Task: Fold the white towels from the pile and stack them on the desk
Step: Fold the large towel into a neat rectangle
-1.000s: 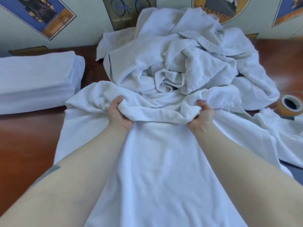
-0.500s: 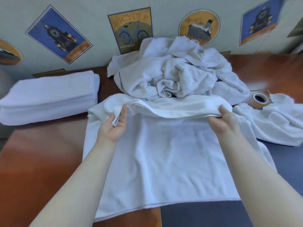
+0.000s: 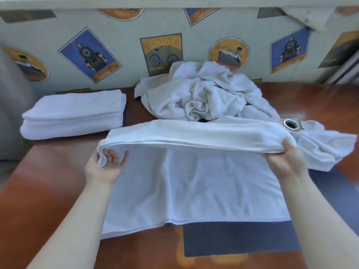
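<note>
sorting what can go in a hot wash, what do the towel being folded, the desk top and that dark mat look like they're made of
Towel being folded: looks like white cotton terry, with a matte, nubby surface, soft creases and a stitched hem.
Desk top: probably glossy varnished wood or wood-look laminate, reddish brown with bright reflections; which one can't be told.
Dark mat: flat, matte grey-blue sheet, maybe rubber or vinyl; uncertain.

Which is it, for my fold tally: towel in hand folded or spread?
Partly folded: both hands hold the towel's far edge doubled over; the rest lies spread.
</note>
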The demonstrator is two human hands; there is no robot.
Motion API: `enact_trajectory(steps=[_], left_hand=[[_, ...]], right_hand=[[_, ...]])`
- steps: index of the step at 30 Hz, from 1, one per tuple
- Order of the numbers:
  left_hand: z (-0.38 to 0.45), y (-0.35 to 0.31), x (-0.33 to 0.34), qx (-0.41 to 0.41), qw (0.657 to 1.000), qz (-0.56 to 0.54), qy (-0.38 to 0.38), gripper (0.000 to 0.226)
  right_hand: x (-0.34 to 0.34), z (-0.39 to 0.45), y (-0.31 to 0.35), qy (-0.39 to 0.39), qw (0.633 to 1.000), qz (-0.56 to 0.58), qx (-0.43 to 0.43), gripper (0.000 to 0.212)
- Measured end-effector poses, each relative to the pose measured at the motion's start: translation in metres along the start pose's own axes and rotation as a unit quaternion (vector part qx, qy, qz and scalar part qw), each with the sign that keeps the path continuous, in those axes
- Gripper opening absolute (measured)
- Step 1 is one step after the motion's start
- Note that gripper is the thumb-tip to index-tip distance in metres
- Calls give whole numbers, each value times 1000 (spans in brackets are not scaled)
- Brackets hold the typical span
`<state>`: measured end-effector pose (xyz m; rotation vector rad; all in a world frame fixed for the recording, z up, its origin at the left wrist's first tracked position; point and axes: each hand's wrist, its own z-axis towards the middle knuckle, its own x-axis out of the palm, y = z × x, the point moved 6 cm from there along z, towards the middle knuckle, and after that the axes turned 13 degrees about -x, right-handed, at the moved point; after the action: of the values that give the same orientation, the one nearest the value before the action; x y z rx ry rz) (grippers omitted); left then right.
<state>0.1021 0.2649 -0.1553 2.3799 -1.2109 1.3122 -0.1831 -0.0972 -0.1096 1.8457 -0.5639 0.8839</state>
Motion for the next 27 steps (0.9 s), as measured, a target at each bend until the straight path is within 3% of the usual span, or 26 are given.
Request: enact_trajectory(steps=[2,5,6,8,11,15,22,25,27], left_hand=[[-10,22,-37,-8,998,-56,-17,37],[-20,57,-72,-10,992,-117,-54,27],[-21,67,-79,0,991,-121,-57,37],[-19,85,-84,6,996,-63,-63,47],[-10,105,-82,-22,992,53,-111,32],[2,105,-73,-43,987,75,-139,38],[-35,71,-55,61,989,106,-80,29],[-54,71,-68,84,985,131,-69,40],[-62,84,-89,70,987,118,-79,31]], right_hand=[[-41,-9,-8,-48,998,1,43,40],[-82,-17,-31,-117,988,-2,99,40],[-93,-19,-38,-138,984,-8,113,39],[-105,-22,-47,-154,979,-35,130,37],[-116,-19,-43,-163,977,-66,122,37],[-116,3,-23,-118,988,-59,78,37],[-84,-5,26,32,997,-72,21,44],[-94,-16,45,48,996,-75,9,44],[-118,-26,42,7,995,-98,13,43]])
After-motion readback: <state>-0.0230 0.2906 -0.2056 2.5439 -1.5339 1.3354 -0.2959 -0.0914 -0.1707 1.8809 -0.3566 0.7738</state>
